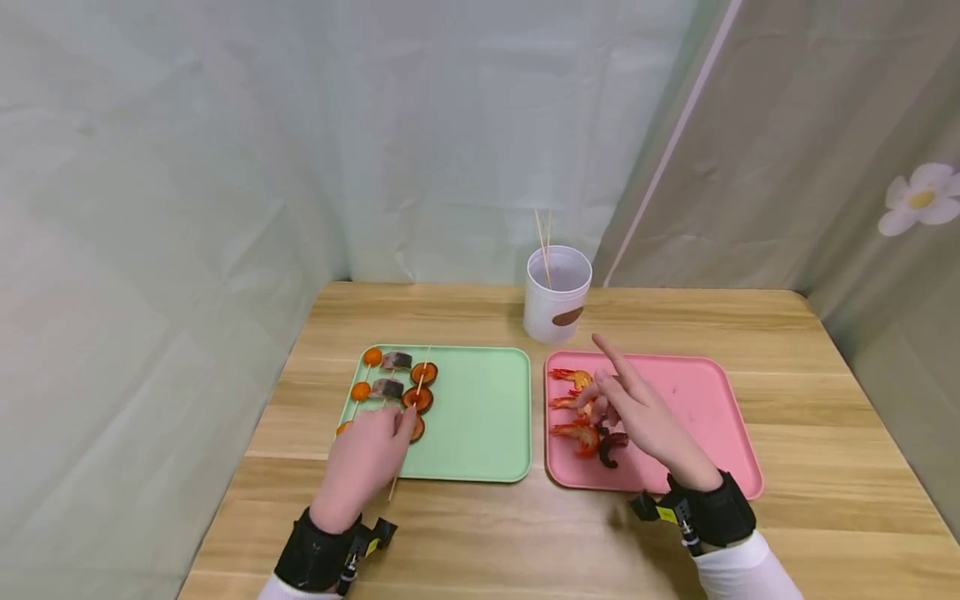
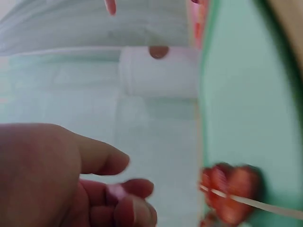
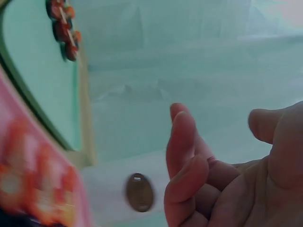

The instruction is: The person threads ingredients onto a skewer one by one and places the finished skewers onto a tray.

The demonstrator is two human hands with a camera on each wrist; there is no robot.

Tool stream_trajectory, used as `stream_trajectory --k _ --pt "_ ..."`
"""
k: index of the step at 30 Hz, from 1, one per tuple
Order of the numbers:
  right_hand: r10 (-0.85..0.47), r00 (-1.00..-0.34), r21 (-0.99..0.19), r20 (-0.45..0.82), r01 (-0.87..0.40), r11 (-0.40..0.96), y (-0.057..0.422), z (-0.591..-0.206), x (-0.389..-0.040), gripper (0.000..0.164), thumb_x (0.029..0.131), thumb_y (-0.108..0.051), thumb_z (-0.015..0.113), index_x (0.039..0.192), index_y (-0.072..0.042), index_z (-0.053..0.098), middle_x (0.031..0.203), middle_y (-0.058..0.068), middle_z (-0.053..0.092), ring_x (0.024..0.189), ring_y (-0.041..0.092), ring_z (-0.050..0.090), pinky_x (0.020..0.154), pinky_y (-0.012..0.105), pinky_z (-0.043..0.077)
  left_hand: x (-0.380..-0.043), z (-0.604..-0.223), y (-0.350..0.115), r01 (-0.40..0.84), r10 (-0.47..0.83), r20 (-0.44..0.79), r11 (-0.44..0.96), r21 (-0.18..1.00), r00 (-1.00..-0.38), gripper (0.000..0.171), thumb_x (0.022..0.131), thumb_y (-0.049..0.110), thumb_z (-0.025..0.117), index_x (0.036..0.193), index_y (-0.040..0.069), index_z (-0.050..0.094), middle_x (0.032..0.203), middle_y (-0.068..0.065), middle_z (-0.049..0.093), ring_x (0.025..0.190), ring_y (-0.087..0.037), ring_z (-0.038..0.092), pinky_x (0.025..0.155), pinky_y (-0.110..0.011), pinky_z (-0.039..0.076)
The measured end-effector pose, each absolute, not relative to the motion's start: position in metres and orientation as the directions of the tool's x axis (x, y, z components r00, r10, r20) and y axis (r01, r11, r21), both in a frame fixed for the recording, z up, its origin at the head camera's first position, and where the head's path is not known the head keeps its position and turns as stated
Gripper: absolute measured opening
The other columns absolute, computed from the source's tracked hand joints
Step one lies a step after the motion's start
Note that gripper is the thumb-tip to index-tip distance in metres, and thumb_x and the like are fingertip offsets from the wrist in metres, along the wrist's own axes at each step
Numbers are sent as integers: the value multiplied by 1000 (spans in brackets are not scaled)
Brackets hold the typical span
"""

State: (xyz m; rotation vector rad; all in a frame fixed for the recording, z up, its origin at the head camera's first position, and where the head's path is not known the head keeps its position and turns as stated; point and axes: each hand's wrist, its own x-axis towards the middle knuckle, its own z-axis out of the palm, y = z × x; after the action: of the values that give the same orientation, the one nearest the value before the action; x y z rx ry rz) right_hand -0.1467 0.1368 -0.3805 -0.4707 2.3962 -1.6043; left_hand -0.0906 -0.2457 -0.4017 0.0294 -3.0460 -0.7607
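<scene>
Three skewers (image 1: 387, 388) lie on the green tray (image 1: 480, 408), three shrimp (image 1: 576, 430) on the pink tray (image 1: 690, 400). The left hand (image 1: 367, 458), thumb and fingers apart, hovers near the mushroom skewer (image 1: 420, 387); the right hand (image 1: 645, 417), likewise parted, above the shrimp

On a table (image 1: 480, 533), a left tray (image 1: 480, 417) and a right tray (image 1: 697, 400) are set side by side, with a cup (image 1: 542, 315) of sticks (image 1: 543, 246) placed behind, near the gap. Skewered balls (image 1: 361, 392), fish pieces (image 1: 387, 388) and mushroom slices (image 1: 432, 373) are lined up left to right in the left tray's left part; shrimp (image 1: 576, 432) are laid along the right tray's left edge.
</scene>
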Motion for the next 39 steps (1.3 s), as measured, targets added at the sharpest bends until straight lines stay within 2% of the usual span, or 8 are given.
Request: stream_trajectory --k 4,8,12,17,20,25,31,39 --pt "-396 -918 -901 -4 -169 400 140 -352 -167 61 117 -31 47 171 -19 23 101 16 74 83 32 67 68 33 53 -114 -382 -233 107 73 84 844 525 -994 37 111 29 57 78 13 58 60 4 41 49 -15 42 48 -31 30" --pt "-387 -921 -863 33 -222 454 138 -320 -211 55 117 -35 47 165 -12 38 102 19 74 82 29 67 70 32 51 -154 -361 -209 194 170 95 793 578 -981 31 113 35 51 107 11 69 64 2 49 52 -16 46 51 -34 37" --pt "-311 -946 -810 91 -252 529 129 -300 -266 48 116 -39 48 151 -8 58 102 18 72 85 26 65 74 33 52 -204 -343 -177 215 228 55 771 600 -972 42 113 42 46 131 9 64 72 -2 55 59 -19 52 57 -38 42" --pt "-232 -968 -728 100 -230 646 108 -294 -324 45 115 -36 48 142 -4 65 107 20 69 94 31 60 82 40 48 -260 -335 -142 189 198 59 747 637 -978 55 114 46 40 146 5 55 94 -8 67 78 -24 64 71 -43 53" --pt "-219 -973 -677 79 -214 704 95 -297 -346 45 115 -32 46 140 -1 66 114 23 70 103 34 60 89 45 46 -289 -341 -127 112 105 53 723 682 -993 60 114 49 37 150 3 52 123 -15 70 105 -31 69 90 -48 55" --pt "-219 -975 -629 42 -196 752 75 -304 -370 47 113 -32 46 140 -1 67 128 22 69 120 36 61 103 50 47 -324 -357 -111 -32 -67 20 691 722 -998 65 113 49 33 157 4 47 154 -19 56 139 -39 55 111 -53 45" --pt "-232 -972 -607 35 -205 768 62 -308 -382 51 115 -37 42 143 -1 65 142 22 63 131 39 57 109 53 43 -336 -370 -88 -83 -140 17 679 730 -990 60 114 50 30 155 14 55 152 -12 60 139 -34 57 110 -51 47" --pt "-207 -974 -662 89 -213 718 53 -318 -386 46 115 -33 44 142 -2 66 135 20 66 118 35 58 101 49 44 -337 -380 -73 -63 -180 88 691 720 -980 45 117 41 32 132 22 70 138 -8 70 126 -33 66 96 -53 53"
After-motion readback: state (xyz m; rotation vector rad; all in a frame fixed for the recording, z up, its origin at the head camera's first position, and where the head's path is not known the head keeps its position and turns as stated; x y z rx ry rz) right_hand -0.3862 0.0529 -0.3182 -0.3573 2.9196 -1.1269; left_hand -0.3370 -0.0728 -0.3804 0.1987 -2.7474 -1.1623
